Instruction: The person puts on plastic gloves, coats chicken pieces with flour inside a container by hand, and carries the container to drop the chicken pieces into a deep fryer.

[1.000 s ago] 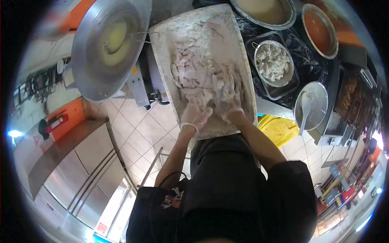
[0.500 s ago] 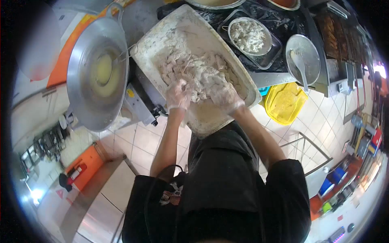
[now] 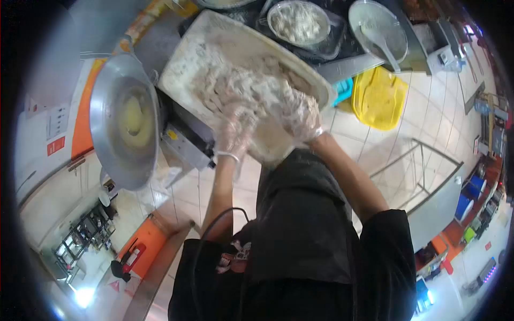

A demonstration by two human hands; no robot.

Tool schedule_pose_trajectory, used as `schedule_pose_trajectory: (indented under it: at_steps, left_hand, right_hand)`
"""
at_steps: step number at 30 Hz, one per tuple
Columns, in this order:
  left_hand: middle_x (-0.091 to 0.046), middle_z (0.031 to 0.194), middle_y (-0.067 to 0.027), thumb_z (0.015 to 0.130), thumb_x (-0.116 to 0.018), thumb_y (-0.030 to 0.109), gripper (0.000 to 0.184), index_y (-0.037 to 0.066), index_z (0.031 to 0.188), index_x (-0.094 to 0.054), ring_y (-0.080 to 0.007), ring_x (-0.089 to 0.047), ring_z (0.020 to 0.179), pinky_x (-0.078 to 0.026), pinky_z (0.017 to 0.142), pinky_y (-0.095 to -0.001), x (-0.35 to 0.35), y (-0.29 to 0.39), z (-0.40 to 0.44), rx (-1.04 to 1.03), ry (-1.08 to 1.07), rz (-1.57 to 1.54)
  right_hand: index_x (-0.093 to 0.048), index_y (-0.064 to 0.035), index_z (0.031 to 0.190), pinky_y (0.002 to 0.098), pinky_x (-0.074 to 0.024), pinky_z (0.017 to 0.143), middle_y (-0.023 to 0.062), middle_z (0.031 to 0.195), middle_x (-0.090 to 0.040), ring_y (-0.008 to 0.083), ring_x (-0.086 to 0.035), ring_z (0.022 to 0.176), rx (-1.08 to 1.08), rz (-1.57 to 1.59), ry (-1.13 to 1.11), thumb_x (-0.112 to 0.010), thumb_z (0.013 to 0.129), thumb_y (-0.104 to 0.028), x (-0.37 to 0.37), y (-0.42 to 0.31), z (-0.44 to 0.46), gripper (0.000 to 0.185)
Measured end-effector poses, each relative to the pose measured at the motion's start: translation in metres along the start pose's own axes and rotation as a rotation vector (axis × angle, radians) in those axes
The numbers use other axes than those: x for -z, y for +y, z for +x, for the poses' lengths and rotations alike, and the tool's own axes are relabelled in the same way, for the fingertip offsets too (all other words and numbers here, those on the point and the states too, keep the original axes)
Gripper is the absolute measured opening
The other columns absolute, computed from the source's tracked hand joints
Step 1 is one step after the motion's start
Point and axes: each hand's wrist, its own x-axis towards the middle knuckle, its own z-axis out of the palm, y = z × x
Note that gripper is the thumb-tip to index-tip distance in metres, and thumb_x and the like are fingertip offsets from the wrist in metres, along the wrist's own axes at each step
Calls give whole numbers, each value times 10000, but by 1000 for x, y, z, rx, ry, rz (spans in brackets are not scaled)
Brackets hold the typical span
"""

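Note:
A large pale tub (image 3: 174,72) sits tilted in front of me, its inside coated with flour. Floured pieces (image 3: 241,80), perhaps strips of meat, lie heaped in it. Both hands wear clear plastic gloves dusted white. At the near left of the heap, my left hand (image 3: 234,131) touches the pieces, its fingers smeared by motion. My right hand (image 3: 304,117) is at the heap's right side, near the tub's right wall, with floury fingers bent toward the pieces. Blur and flour hide whether either hand grips anything.
Left of the tub stands a big metal wok (image 3: 101,115) with yellowish liquid and a ladle (image 3: 133,115). Behind are a bowl of white floured pieces (image 3: 300,22) on a dark tray and a metal bowl (image 3: 395,35) with a white spoon (image 3: 381,43). A yellow crate (image 3: 380,99) is at right.
The view has shifted, so the tub and bowls appear higher and further left. My left hand has drawn back a little toward me; my right hand has turned at the heap's right side.

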Motion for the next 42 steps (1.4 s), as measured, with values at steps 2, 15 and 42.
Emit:
schedule_pose_trajectory:
  at_steps: [2,15,42]
  left_hand:
    - [-525,1019,-104,796,-538,29,329,-21,1111,-460,-145,-508,909,-425,798,-240,-3,16,-27,-197,62,721]
    - [-558,1012,-58,826,-533,137,263,-2,1048,-512,-115,-536,863,-443,759,-259,-48,48,-18,24,-574,280]
    - [-541,1011,-70,796,-569,197,329,64,1090,-503,-143,-541,784,-466,580,-268,-44,-4,-72,-208,502,368]
  right_hand:
    - [-469,-1,1082,395,-458,660,170,865,-551,330,-550,764,-38,-44,-279,-521,751,-211,-7,11,-20,395]
    - [-576,-74,991,384,-447,708,137,951,-554,292,-547,837,27,480,-157,-600,719,-197,54,-24,-41,299]
    - [-364,-19,1223,401,-338,898,234,1207,-395,368,-414,1071,-100,132,32,-481,796,-271,51,18,-85,509]
